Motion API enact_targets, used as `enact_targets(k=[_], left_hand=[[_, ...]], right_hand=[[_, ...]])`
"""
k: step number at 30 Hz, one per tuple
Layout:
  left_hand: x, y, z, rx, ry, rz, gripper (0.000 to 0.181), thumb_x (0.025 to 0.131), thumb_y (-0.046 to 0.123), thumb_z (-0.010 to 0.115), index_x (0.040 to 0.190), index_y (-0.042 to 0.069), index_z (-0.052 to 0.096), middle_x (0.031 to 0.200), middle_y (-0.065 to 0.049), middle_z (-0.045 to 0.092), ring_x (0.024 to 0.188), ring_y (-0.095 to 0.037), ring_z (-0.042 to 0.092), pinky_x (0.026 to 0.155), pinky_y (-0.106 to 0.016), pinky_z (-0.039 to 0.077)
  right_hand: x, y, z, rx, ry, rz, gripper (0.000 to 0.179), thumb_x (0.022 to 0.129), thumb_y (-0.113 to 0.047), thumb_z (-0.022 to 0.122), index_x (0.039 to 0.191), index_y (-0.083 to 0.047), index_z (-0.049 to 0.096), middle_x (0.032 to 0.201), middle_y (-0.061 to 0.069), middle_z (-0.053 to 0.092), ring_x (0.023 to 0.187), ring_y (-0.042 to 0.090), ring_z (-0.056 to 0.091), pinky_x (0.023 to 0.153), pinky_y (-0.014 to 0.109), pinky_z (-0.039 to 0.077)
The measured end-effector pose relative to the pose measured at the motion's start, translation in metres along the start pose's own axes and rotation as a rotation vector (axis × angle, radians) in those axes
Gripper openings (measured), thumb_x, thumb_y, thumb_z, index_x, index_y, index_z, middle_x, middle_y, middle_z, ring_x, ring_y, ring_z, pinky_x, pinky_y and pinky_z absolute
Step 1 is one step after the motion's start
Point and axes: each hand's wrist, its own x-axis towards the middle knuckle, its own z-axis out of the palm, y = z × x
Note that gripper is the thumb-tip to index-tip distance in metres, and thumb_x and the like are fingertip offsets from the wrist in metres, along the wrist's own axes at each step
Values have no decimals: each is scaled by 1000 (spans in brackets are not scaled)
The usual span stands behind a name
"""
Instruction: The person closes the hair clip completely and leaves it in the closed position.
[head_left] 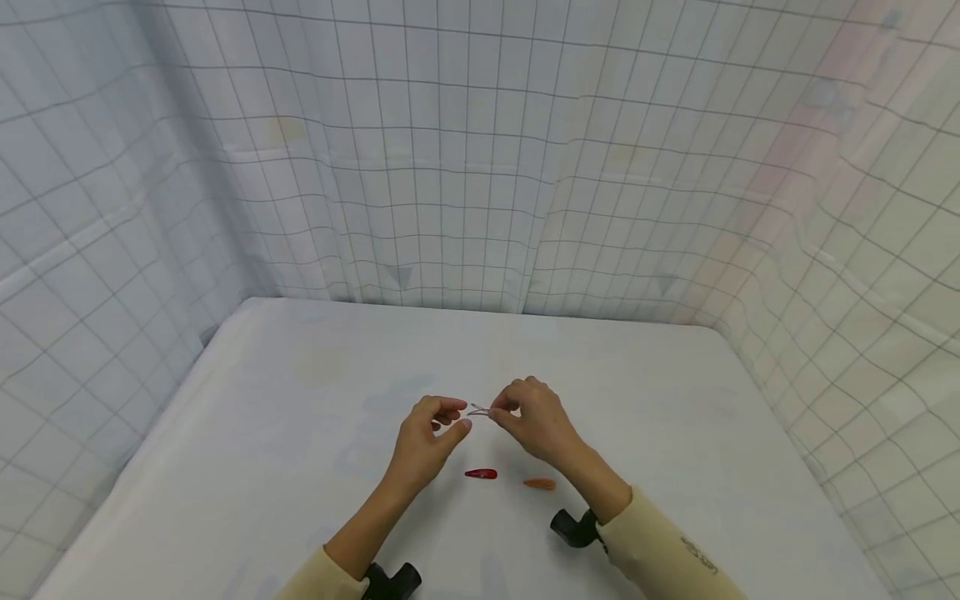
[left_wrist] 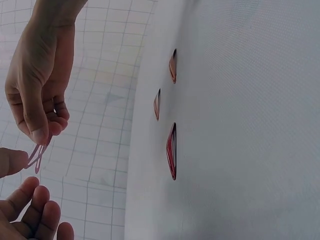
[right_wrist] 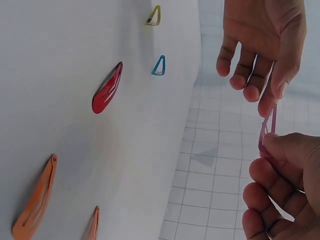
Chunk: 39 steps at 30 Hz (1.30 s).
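Observation:
A pink snap hair clip [left_wrist: 39, 161] is held above the table, pinched at one end between the thumb and index finger of my right hand [head_left: 536, 421]. Its two arms are sprung apart into a narrow V. My left hand [head_left: 423, 437] faces the clip's free end, thumb and index finger spread with that end between them. In the left wrist view the left thumb tip is right at the clip, while the other fingers stay apart from it. Below the hands, a red hair clip [head_left: 481, 473] and an orange hair clip [head_left: 540, 483] lie on the white table.
In the right wrist view, a small blue clip [right_wrist: 158, 66] and a yellow clip [right_wrist: 153, 16] lie past the red one, and a second orange clip [right_wrist: 94, 227] is at the bottom edge. A checked white curtain [head_left: 450, 167] surrounds the table [head_left: 262, 467].

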Motion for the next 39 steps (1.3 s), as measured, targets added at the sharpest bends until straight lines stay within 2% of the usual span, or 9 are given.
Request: enact_targets(k=[5, 8, 13, 19, 23, 27, 32, 39], left_hand=[[0, 0, 1, 12, 0, 33, 24, 84, 15, 70, 107, 10, 65, 96, -8, 61, 92, -24, 54, 84, -44, 44], [0, 1, 1, 23, 9, 40, 22, 84, 16, 70, 105, 12, 66, 96, -8, 62, 91, -22, 55, 83, -40, 45], [-1, 2, 0, 28, 28, 53, 15, 85, 15, 69, 99, 13, 67, 94, -2, 62, 89, -16, 54, 82, -38, 46], [-2, 2, -1, 37, 64, 96, 6, 84, 14, 69, 90, 14, 67, 88, 3, 61, 87, -12, 54, 78, -28, 45], [-3, 2, -2, 33, 87, 88, 4, 85, 13, 69, 88, 15, 66, 86, 4, 61, 86, -9, 55, 79, -26, 45], [-4, 2, -2, 33, 102, 91, 5, 85, 13, 69, 88, 14, 66, 86, 4, 61, 86, -9, 55, 79, -27, 46], [-5, 3, -2, 24, 107, 104, 5, 85, 11, 69, 87, 13, 64, 86, 2, 60, 86, -10, 54, 78, -26, 46], [-4, 3, -1, 45, 130, 137, 5, 85, 11, 69, 86, 12, 63, 85, 2, 59, 85, -9, 53, 78, -33, 47]], right_hand=[[-2, -7, -3, -13, 25, -75, 5, 78, -16, 76, 79, -15, 71, 76, -6, 66, 75, 8, 52, 67, 21, 41], [-3, -9, -4, -29, 34, -103, 6, 78, -15, 77, 78, -15, 70, 75, -6, 65, 74, 8, 52, 67, 22, 40], [-4, -10, -4, -47, 40, -120, 7, 77, -15, 77, 78, -15, 70, 75, -6, 65, 73, 8, 51, 67, 22, 39], [-4, -14, -5, -31, 45, -143, 7, 77, -16, 77, 78, -14, 70, 75, -5, 66, 75, 9, 54, 69, 23, 41], [-4, -16, -4, -19, 50, -168, 7, 78, -19, 77, 79, -15, 71, 76, -5, 67, 75, 9, 55, 70, 23, 42], [-4, -17, -2, -7, 29, -171, 8, 80, -23, 75, 82, -16, 71, 78, -6, 67, 76, 8, 54, 70, 22, 42], [-5, -17, 2, 33, -14, -137, 9, 83, -25, 72, 85, -16, 71, 81, -7, 67, 78, 6, 53, 69, 20, 43], [-4, -20, 5, 87, -11, -129, 9, 84, -23, 71, 87, -15, 71, 82, -6, 67, 79, 7, 54, 69, 20, 44]])
